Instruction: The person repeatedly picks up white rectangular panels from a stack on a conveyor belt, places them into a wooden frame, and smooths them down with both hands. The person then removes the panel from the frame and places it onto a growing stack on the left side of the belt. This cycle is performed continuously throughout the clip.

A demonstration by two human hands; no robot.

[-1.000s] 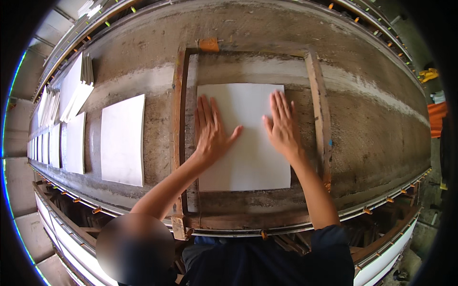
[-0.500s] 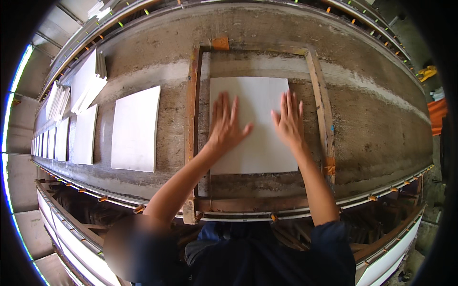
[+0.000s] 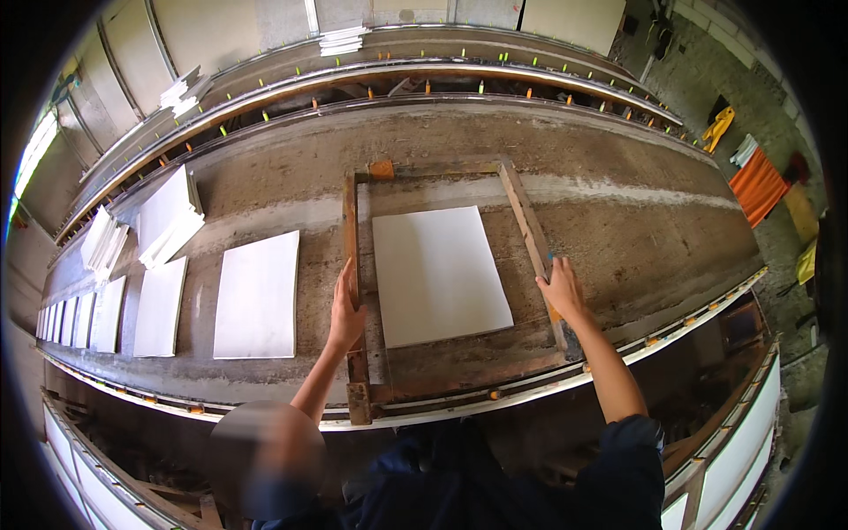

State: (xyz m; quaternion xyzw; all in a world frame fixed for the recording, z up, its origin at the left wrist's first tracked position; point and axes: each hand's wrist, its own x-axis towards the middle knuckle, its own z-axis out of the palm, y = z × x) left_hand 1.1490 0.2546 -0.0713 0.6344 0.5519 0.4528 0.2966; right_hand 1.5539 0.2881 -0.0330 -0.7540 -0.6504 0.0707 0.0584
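Note:
A wooden frame lies around a white rectangular sheet on the long brown worktable. My left hand holds the frame's left side bar, fingers along its outer edge and thumb reaching over it. At the right bar, near its lower half, my right hand is closed on the wood, part of its grip hidden. An orange patch sits on the frame's far left corner. The sheet lies flat, apart from both hands.
To the left, a row of white sheets lies flat, with stacked white sheets behind. A rail with small orange pegs runs along the near edge. Another long table stands beyond. Orange cloth hangs at the far right.
Both hands have left the white sheet, where they lay flat, and moved outward onto the frame's side bars. The view has tilted up, showing more of the far tables.

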